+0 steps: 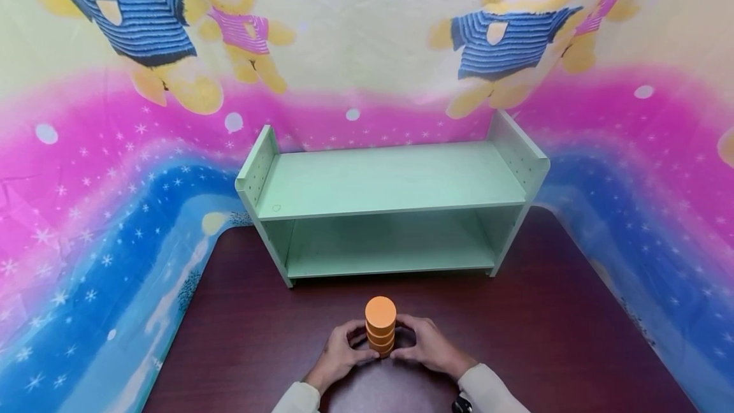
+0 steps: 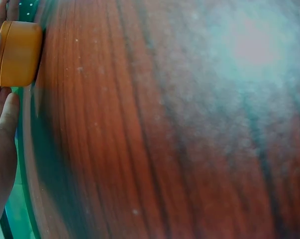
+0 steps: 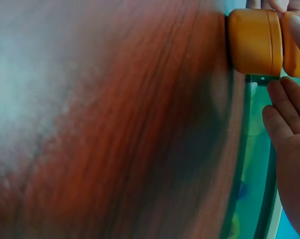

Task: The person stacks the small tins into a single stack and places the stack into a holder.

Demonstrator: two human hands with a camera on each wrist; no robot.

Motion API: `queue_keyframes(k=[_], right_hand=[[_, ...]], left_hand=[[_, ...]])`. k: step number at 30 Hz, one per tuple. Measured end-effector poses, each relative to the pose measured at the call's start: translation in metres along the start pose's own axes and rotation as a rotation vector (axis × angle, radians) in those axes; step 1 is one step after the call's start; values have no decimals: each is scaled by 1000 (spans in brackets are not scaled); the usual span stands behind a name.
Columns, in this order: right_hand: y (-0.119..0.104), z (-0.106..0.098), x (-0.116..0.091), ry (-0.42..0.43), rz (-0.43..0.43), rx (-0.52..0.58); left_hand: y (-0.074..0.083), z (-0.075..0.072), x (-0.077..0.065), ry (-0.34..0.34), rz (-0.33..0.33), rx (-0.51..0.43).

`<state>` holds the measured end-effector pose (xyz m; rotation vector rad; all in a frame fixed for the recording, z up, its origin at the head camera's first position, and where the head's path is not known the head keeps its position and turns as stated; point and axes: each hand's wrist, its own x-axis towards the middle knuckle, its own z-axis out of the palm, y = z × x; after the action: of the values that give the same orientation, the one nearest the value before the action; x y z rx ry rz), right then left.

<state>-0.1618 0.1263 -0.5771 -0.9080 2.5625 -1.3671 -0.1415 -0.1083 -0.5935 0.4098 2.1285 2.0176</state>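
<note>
A stack of orange round lidded containers (image 1: 381, 312) stands upright on the dark wooden table, near its front. From the left side my left hand (image 1: 342, 352) holds it, with curved fingers behind and the thumb at the lower front. My right hand (image 1: 430, 344) grips the same stack from the right, its thumb also low at the front. In the left wrist view, the bottom orange container (image 2: 21, 54) sits on the table with a seam round it. The right wrist view shows that container (image 3: 254, 42) with another above it, partly covered by a thumb.
Behind the stack, a pale green two-tier shelf (image 1: 390, 177) stands on the table (image 1: 241, 336). A cloth backdrop (image 1: 355, 50) printed with teddy bears hangs behind and along both sides. A dark watch (image 1: 461, 404) shows at my right sleeve.
</note>
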Motion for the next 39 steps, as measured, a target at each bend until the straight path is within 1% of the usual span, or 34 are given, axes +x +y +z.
queue_keyframes(k=[5, 12, 15, 22, 27, 31, 35, 39], right_hand=[[3, 3, 1, 1, 25, -44], [6, 5, 2, 4, 49, -52], [8, 6, 3, 11, 41, -48], [9, 10, 5, 40, -13, -38], [9, 12, 5, 33, 13, -25], [10, 13, 5, 37, 12, -23], [11, 13, 5, 47, 3, -19], [10, 12, 5, 55, 1, -8]], left_hand=[[-3, 0, 0, 6, -14, -4], [-5, 0, 1, 9, -27, -17], [-5, 1, 1, 6, -34, -33], [-4, 1, 1, -1, -51, -61], [-3, 1, 1, 4, -72, -87], [-3, 3, 2, 12, -75, -95], [-2, 3, 2, 14, -82, -96], [-1, 3, 3, 10, -68, -75]])
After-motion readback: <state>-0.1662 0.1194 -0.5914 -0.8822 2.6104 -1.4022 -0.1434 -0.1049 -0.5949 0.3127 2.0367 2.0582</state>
